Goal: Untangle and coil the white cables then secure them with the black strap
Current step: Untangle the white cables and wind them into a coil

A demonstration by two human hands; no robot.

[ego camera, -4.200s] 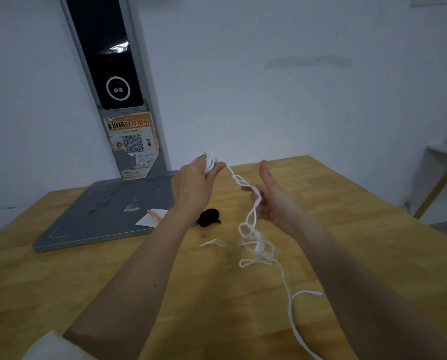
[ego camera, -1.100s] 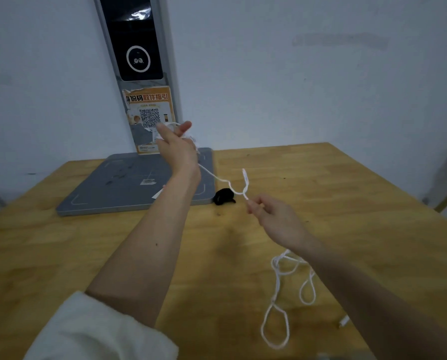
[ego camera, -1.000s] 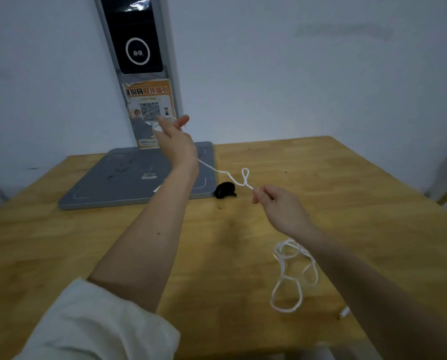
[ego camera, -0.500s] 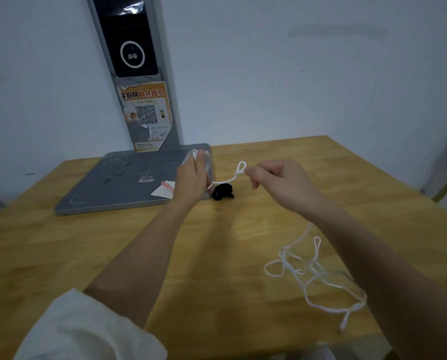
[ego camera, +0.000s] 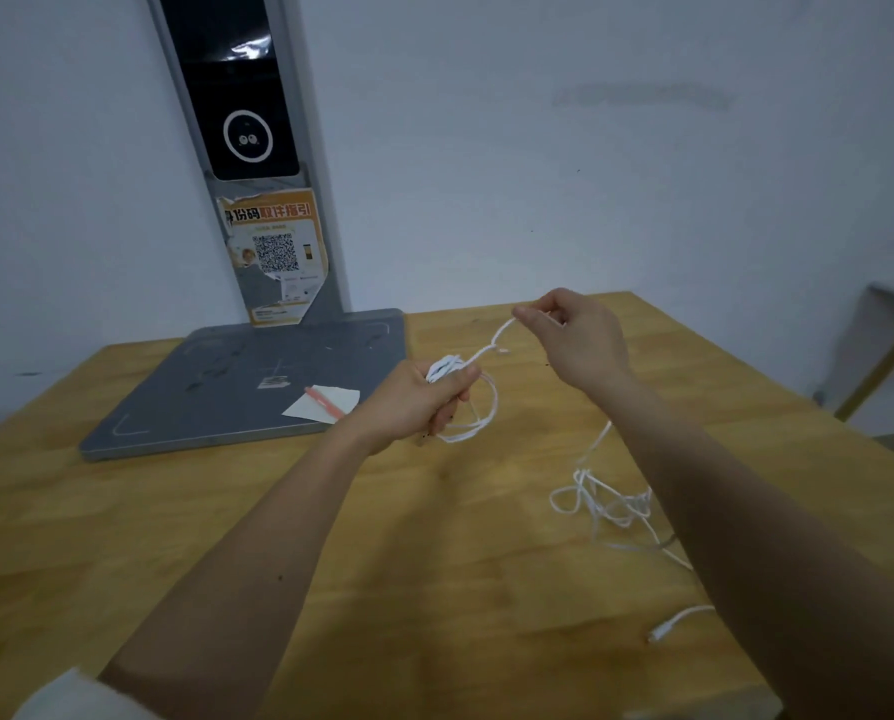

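White cables (ego camera: 603, 504) (part coiled, part tangled): left hand (ego camera: 416, 400) grips coil, right hand (ego camera: 577, 337) pinches strand.

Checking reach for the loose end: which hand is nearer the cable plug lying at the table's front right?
Right. The right hand is up at the far side, roughly above the plug; the left hand sits further left, gripping the coil.

A grey base plate (ego camera: 237, 387) lies on the wooden tabletop (ego camera: 123, 537), carrying a white paper (ego camera: 325, 402) with a pink pen (ego camera: 324, 402). Its post (ego camera: 250, 148) bears an orange QR poster (ego camera: 276, 257).
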